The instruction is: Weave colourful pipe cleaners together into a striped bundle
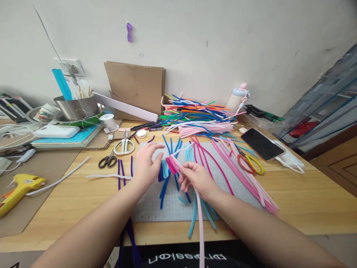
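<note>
In front of me is a small striped piece of pipe cleaners [173,165], wound side by side in dark blue, light blue, magenta and pale pink. My right hand [196,179] pinches its pink end between thumb and fingers. From that hand a long pale pink pipe cleaner [200,223] hangs down past the table edge. A thin whitish strand [182,149] sticks out above the piece. My left hand [147,162] is beside the piece's left end, thumb and fingers apart. Beneath both hands, blue pipe cleaners [165,190] lie on a grey cutting mat [150,214].
Pink pipe cleaners [242,175] and red-yellow scissors [251,163] lie right, near a phone [262,143]. A colourful pipe cleaner pile [198,115] lies behind. Left are black-handled scissors [107,161], pale-handled scissors [124,145] and a yellow glue gun [21,190].
</note>
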Available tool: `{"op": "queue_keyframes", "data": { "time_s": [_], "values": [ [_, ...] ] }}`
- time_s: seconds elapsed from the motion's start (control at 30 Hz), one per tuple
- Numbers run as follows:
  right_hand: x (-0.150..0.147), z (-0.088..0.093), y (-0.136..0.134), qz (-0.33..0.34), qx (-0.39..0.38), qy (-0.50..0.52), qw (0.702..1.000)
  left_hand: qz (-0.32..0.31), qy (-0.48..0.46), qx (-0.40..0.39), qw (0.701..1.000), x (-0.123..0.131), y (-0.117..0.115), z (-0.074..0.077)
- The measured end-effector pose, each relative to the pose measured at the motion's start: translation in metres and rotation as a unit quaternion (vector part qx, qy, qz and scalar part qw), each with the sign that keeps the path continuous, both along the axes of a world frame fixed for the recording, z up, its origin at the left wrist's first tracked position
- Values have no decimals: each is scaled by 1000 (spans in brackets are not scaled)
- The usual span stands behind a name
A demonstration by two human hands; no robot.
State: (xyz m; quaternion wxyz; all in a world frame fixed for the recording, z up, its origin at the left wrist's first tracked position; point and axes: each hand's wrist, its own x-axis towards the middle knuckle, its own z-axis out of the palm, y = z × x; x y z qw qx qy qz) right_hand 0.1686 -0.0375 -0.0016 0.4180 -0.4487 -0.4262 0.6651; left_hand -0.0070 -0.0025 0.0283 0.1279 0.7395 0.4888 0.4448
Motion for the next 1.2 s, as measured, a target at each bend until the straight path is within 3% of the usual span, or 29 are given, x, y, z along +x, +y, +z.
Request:
{"op": "queue_keyframes", "data": {
  "time_s": [0.1,0.2,0.27,0.37,0.5,0.7,0.8,0.93,1.03,1.13,1.2],
  "values": [
    [1,0,1,-14,-11,8,1000,55,-187,-91,977,-7,13,-5],
    [1,-1,1,-16,-12,11,1000,58,-321,-121,937,-8,20,-7],
    [1,-1,1,-14,-3,12,1000,27,-303,-131,944,-6,18,-6],
    [1,-1,0,-1,18,9,1000,-53,-174,-166,969,1,10,-5],
    [0,-1,-3,30,52,-21,998,-109,-95,-240,960,6,1,-1],
    [-1,-1,-7,47,85,-70,993,-163,-170,-385,892,2,0,4],
    [2,2,-4,58,58,-17,996,-156,-206,-395,882,0,1,6],
    [10,8,3,45,-46,127,990,-136,-293,-392,861,-2,5,8],
    [8,10,2,20,-21,137,990,-132,-357,-387,840,-1,6,8],
    [0,8,-4,3,49,137,989,-104,-377,-348,852,5,4,6],
    [-4,7,-7,-26,57,164,984,-80,-373,-321,867,10,0,4]
  ]
}}
